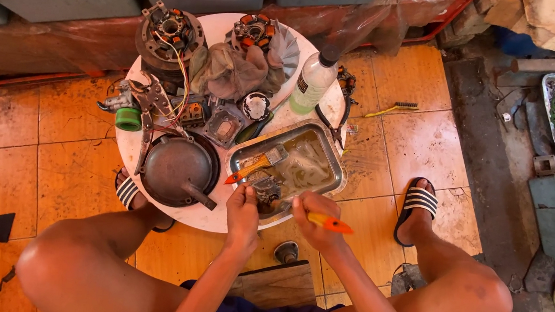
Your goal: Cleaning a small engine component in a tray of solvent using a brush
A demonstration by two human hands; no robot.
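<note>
At the left of the round white worktop (pixel 210 218) lies a dark domed metal cover (pixel 179 169), with a green tape roll (pixel 128 119) just above it. The person's left hand (pixel 242 214) is closed on a small grimy metal part (pixel 265 189), held at the near edge of a shallow steel tray (pixel 328 143) of yellowish liquid. A second orange-handled brush (pixel 257 163) rests in that tray. The right hand (pixel 313 219) is curled shut around an orange-handled brush (pixel 329 223) beside the part. A clear bottle (pixel 312 83) stands further back.
</note>
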